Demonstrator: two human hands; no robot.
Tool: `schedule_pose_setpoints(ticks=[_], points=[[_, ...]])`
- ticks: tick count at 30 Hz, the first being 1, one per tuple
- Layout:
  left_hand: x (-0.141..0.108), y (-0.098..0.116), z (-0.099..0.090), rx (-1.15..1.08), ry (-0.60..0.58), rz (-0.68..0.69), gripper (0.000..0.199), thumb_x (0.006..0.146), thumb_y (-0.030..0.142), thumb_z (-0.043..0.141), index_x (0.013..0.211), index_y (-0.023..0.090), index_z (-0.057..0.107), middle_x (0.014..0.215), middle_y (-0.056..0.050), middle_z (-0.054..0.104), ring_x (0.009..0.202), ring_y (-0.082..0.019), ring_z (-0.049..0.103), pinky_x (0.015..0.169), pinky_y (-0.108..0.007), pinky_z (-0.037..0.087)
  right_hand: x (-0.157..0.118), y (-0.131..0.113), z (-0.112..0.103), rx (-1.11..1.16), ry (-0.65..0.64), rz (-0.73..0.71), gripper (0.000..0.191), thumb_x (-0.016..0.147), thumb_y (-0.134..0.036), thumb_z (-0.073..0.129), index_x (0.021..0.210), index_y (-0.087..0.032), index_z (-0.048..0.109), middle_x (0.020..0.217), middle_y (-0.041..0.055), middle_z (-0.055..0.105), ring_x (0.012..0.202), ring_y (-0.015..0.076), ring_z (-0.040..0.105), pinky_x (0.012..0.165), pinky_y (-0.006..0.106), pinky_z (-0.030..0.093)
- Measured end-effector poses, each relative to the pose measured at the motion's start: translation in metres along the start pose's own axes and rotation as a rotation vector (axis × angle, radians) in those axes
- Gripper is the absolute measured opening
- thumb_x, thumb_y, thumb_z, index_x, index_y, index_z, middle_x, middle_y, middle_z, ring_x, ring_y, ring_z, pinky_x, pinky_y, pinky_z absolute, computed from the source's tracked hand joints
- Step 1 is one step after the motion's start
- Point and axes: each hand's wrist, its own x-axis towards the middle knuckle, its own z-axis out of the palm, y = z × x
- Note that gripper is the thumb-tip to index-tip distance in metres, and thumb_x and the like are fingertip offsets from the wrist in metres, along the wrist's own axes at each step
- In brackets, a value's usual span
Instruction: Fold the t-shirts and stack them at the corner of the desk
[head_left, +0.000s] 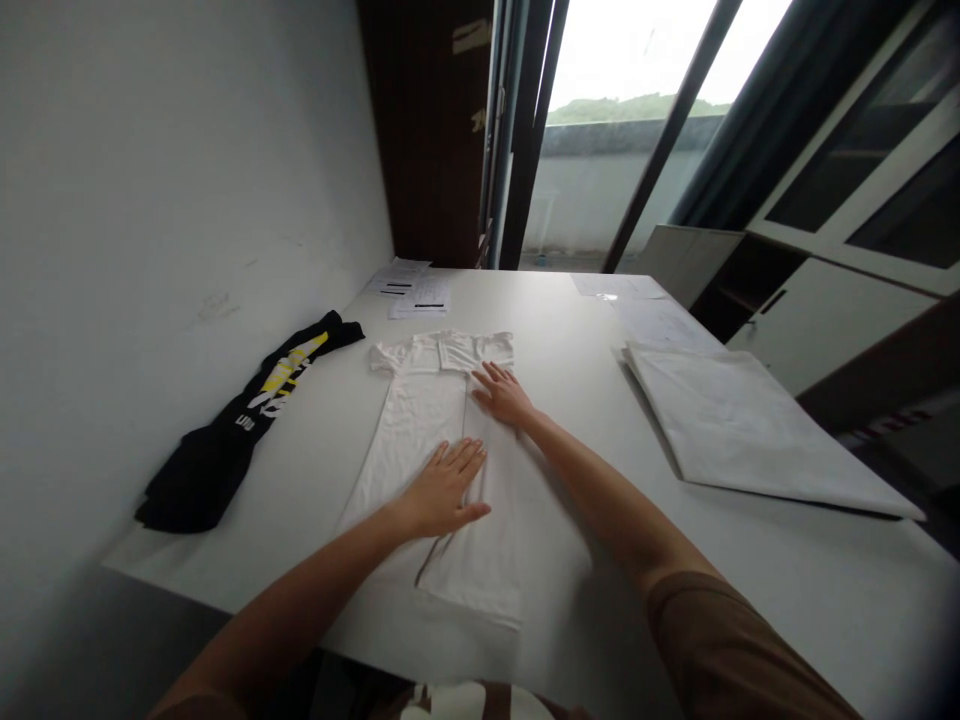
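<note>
A white T-shirt (424,410) lies on the white table, its right side folded inward over the body with a sleeve laid across near the top. My left hand (442,490) rests flat on the lower middle of the shirt, fingers spread, by the edge of the folded layer. Farther up, my right hand (502,395) lies on the folded part just below the sleeve, its fingers stretched out. Neither hand grips the cloth. Near the hem, the folded layer's edge stands a little apart from the cloth beneath.
A folded black garment (240,430) with a yellow and white print lies along the wall on the left. Paper sheets (420,297) sit at the far left corner, more sheets (622,287) at the far right. A large flat white package (750,420) covers the right side.
</note>
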Motion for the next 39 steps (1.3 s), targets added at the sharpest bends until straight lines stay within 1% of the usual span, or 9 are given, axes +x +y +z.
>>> schedule_pose_setpoints(ticks=[4, 7, 12, 19, 25, 29, 32, 35, 39], points=[[-0.017, -0.005, -0.003, -0.003, -0.054, 0.03, 0.082, 0.099, 0.062, 0.051, 0.164, 0.021, 0.023, 0.172, -0.013, 0.017, 0.16, -0.031, 0.01, 0.127, -0.055, 0.01, 0.009, -0.005, 0.003, -0.018, -0.135, -0.04, 0.064, 0.104, -0.057, 0.033, 0.161, -0.029, 0.035, 0.169, 0.0103, 0.027, 0.156, 0.0331, 0.022, 0.123, 0.056, 0.024], [-0.039, -0.007, -0.009, -0.011, -0.08, 0.031, 0.08, 0.099, 0.059, 0.054, 0.164, 0.025, 0.024, 0.172, -0.012, 0.015, 0.159, -0.032, 0.01, 0.126, -0.057, 0.011, 0.025, -0.009, -0.008, -0.046, -0.166, -0.025, 0.058, 0.101, -0.054, 0.046, 0.153, -0.031, 0.049, 0.155, 0.0119, 0.051, 0.143, 0.0354, 0.045, 0.114, 0.054, 0.039], [-0.078, -0.007, -0.022, -0.024, -0.063, -0.014, 0.07, 0.102, 0.06, 0.046, 0.162, 0.029, 0.029, 0.17, -0.009, 0.025, 0.158, -0.031, 0.017, 0.126, -0.057, 0.015, 0.077, -0.053, -0.016, -0.016, -0.054, -0.001, 0.043, 0.103, -0.044, 0.043, 0.133, -0.026, 0.067, 0.131, 0.0112, 0.068, 0.12, 0.0303, 0.064, 0.104, 0.042, 0.048], [-0.131, -0.026, -0.03, 0.109, 0.298, -0.507, 0.051, 0.1, 0.039, 0.057, 0.146, 0.018, 0.052, 0.146, -0.016, 0.055, 0.135, -0.033, 0.047, 0.113, -0.054, 0.038, 0.162, -0.165, 0.014, 0.116, 0.029, -0.183, 0.049, 0.104, -0.049, 0.043, 0.146, -0.026, 0.054, 0.139, 0.0086, 0.063, 0.125, 0.0277, 0.059, 0.103, 0.038, 0.048], [-0.169, -0.022, -0.013, 0.088, 0.377, -0.77, 0.018, 0.095, 0.029, 0.062, 0.11, 0.019, 0.066, 0.108, -0.009, 0.065, 0.102, -0.028, 0.058, 0.089, -0.043, 0.046, 0.224, -0.221, 0.03, 0.208, 0.091, 0.131, 0.051, 0.106, -0.053, 0.036, 0.138, -0.019, 0.056, 0.137, 0.016, 0.06, 0.127, 0.0303, 0.053, 0.103, 0.041, 0.044], [-0.175, -0.018, 0.0, 0.005, 0.407, -0.759, 0.006, 0.094, 0.024, 0.062, 0.09, 0.021, 0.065, 0.094, -0.005, 0.063, 0.092, -0.026, 0.058, 0.083, -0.04, 0.043, 0.249, -0.238, 0.044, 0.234, 0.055, 0.272, 0.058, 0.099, -0.058, 0.051, 0.136, -0.013, 0.056, 0.141, 0.0211, 0.055, 0.131, 0.0349, 0.047, 0.106, 0.048, 0.04], [-0.173, -0.021, 0.004, -0.099, 0.429, -0.726, 0.012, 0.095, 0.021, 0.058, 0.083, 0.022, 0.061, 0.089, -0.005, 0.063, 0.088, -0.025, 0.059, 0.08, -0.039, 0.043, 0.259, -0.245, 0.052, 0.208, 0.067, 0.3, 0.047, 0.097, -0.041, 0.057, 0.133, -0.012, 0.058, 0.141, 0.0236, 0.055, 0.136, 0.0362, 0.042, 0.109, 0.05, 0.036], [-0.175, -0.025, 0.007, -0.247, 0.452, -0.721, 0.013, 0.097, 0.023, 0.054, 0.086, 0.021, 0.06, 0.087, -0.005, 0.065, 0.085, -0.025, 0.061, 0.078, -0.038, 0.046, 0.268, -0.245, 0.053, 0.244, 0.03, 0.345, 0.032, 0.097, -0.02, 0.049, 0.124, -0.012, 0.063, 0.132, 0.0221, 0.063, 0.132, 0.0338, 0.048, 0.107, 0.048, 0.038], [-0.182, -0.021, 0.008, -0.454, 0.47, -0.733, 0.015, 0.098, 0.032, 0.053, 0.103, 0.023, 0.065, 0.098, -0.006, 0.071, 0.093, -0.026, 0.067, 0.082, -0.038, 0.05, 0.277, -0.225, 0.037, 0.478, 0.061, 0.405, 0.027, 0.096, -0.024, 0.05, 0.118, -0.017, 0.064, 0.118, 0.0167, 0.069, 0.113, 0.0301, 0.061, 0.095, 0.042, 0.047]])
